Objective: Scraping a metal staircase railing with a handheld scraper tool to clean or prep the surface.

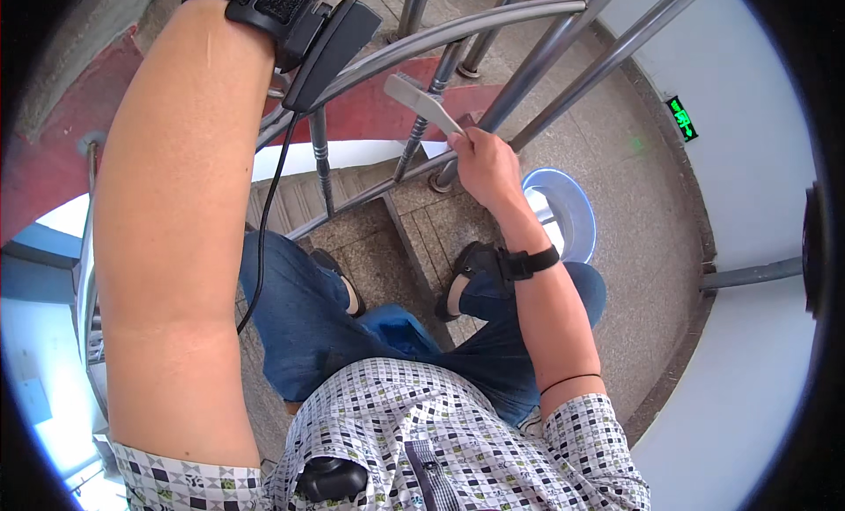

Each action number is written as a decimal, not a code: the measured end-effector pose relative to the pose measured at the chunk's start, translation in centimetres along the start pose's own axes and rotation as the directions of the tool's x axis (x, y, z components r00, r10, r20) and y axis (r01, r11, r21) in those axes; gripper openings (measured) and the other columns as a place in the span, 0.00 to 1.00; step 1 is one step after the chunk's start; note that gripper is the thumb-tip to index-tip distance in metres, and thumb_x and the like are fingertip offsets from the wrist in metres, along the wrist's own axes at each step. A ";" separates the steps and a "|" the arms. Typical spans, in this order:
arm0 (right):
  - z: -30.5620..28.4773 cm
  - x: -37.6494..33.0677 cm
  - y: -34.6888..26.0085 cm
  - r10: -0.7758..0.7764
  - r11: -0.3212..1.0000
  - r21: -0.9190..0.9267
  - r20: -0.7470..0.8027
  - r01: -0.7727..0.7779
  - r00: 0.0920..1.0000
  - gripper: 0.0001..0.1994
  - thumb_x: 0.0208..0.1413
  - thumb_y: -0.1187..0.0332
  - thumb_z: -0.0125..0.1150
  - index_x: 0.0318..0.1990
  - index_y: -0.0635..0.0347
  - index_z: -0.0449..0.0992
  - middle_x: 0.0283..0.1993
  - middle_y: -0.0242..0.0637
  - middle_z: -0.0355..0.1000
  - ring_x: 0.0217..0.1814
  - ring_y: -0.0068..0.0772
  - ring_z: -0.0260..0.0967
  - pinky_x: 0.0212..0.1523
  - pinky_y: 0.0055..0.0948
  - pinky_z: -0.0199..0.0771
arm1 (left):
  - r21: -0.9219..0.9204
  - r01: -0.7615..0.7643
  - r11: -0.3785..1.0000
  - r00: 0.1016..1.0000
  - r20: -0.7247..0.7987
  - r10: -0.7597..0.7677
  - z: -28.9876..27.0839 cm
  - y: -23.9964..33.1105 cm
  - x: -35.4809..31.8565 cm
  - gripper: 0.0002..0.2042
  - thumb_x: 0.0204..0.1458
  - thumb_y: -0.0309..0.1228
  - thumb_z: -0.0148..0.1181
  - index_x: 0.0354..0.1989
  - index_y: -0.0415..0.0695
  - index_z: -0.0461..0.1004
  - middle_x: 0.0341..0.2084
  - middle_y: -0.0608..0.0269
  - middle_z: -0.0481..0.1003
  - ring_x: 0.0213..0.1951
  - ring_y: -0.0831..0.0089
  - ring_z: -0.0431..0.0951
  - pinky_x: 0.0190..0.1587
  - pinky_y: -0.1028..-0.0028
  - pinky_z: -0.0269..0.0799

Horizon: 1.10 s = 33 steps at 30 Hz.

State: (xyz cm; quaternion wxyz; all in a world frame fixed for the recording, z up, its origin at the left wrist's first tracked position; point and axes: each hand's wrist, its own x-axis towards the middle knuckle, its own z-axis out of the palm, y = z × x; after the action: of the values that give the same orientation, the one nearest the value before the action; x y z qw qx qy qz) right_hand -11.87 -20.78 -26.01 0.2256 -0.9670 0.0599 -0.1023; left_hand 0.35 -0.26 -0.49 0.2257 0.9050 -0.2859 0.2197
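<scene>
In my right hand (488,168) is the end of a pale grey long-handled brush (429,109), with the fingers closed around it. Its bristled head points up and left, in front of the metal stair railing (458,27); whether the bristles touch a bar I cannot tell. My left forearm (180,212) reaches up along the left side, and the hand itself lies beyond the top edge. A black device (333,55) with a cable is strapped at that wrist. A black band (528,263) circles my right wrist.
A clear blue-rimmed bucket (583,203) stands on the speckled floor (634,247) right of my right forearm. Below the railing, steps (295,194) go down. Something blue (396,328) lies between my legs. A white wall (757,115) with a green lit sign (681,118) rises at the right.
</scene>
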 end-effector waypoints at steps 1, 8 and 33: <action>0.0 0.0 0.0 -0.002 1.000 0.000 -0.002 0.002 1.000 0.19 0.70 0.54 0.55 0.39 0.63 0.80 0.37 0.59 0.79 0.46 0.69 0.76 0.47 0.61 0.73 | 0.001 -0.001 1.000 1.000 -0.002 0.001 -0.1 0.1 -0.1 0.47 0.58 0.72 0.54 0.50 0.28 0.82 0.46 0.33 0.82 0.50 0.46 0.84 0.55 0.58 0.77; -1.8 -2.0 2.0 0.051 0.996 0.074 0.016 -0.052 0.999 0.19 0.70 0.54 0.57 0.41 0.64 0.80 0.34 0.56 0.77 0.40 0.58 0.77 0.42 0.47 0.73 | 0.017 -0.021 1.000 1.000 -0.015 0.022 0.0 -0.1 0.3 0.48 0.58 0.73 0.53 0.50 0.27 0.82 0.46 0.31 0.82 0.50 0.45 0.84 0.55 0.57 0.77; -3.5 -1.6 2.4 -0.005 0.998 0.058 0.032 0.003 0.999 0.16 0.68 0.56 0.59 0.48 0.60 0.83 0.35 0.55 0.78 0.41 0.59 0.79 0.41 0.47 0.75 | 0.063 0.021 0.998 0.998 -0.054 -0.018 0.0 0.4 -0.5 0.49 0.58 0.74 0.51 0.56 0.27 0.78 0.50 0.31 0.80 0.53 0.45 0.83 0.57 0.56 0.77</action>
State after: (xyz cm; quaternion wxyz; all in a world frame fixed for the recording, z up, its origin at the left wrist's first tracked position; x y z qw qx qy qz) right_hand -14.35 -24.12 -24.27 0.2544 -0.9616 0.0514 -0.0890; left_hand -0.26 -0.36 -0.64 0.2063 0.9083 -0.2637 0.2507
